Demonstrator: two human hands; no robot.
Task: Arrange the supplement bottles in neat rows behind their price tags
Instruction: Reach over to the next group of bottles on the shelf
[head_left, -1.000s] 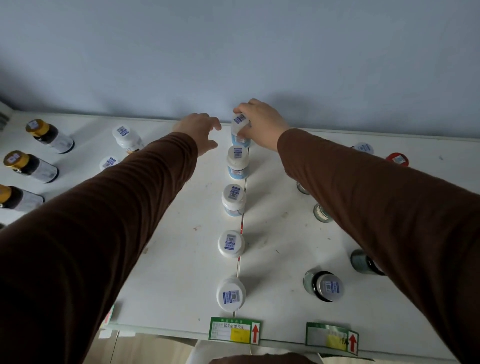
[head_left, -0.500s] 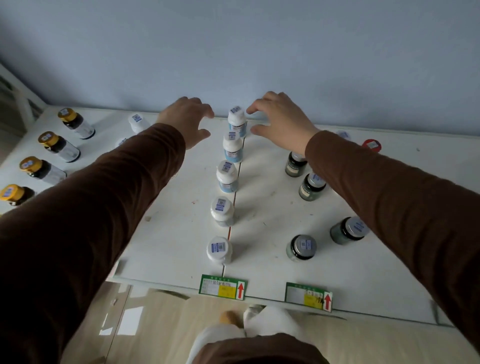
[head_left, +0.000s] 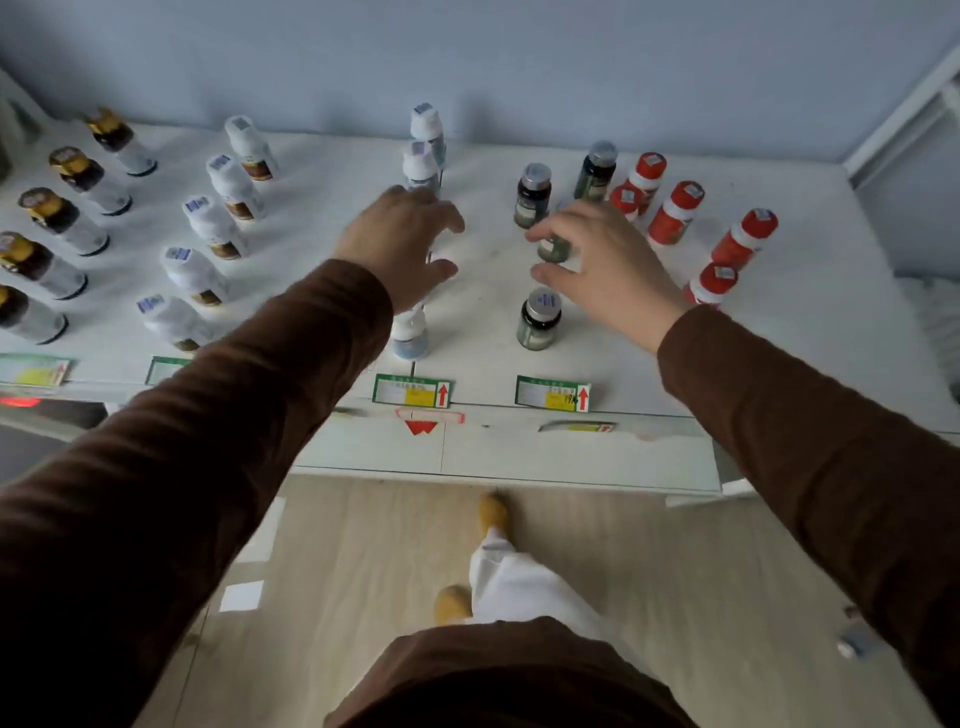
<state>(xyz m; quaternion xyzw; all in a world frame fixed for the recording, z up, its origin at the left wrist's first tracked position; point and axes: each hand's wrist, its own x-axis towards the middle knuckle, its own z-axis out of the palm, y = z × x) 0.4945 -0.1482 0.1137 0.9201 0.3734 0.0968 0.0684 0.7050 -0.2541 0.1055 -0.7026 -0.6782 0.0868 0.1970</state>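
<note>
Pulled back from the rear of the blue-label row (head_left: 423, 156), now straight behind its price tag (head_left: 412, 391) | left hand (head_left: 402, 244) spread wide, empty | right hand (head_left: 597, 260) loosely curled over dark-green bottle (head_left: 555, 248), grip unclear | green row next.

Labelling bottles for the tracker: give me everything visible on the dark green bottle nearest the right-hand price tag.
The dark green bottle stands upright on the white shelf, just behind the right-hand price tag. It looks like dark translucent glass or plastic with a pale greenish label round the body. Its silver-grey cap carries a small blue-and-white sticker on top. Nothing touches it; the right hand hovers just behind and above it.
</note>
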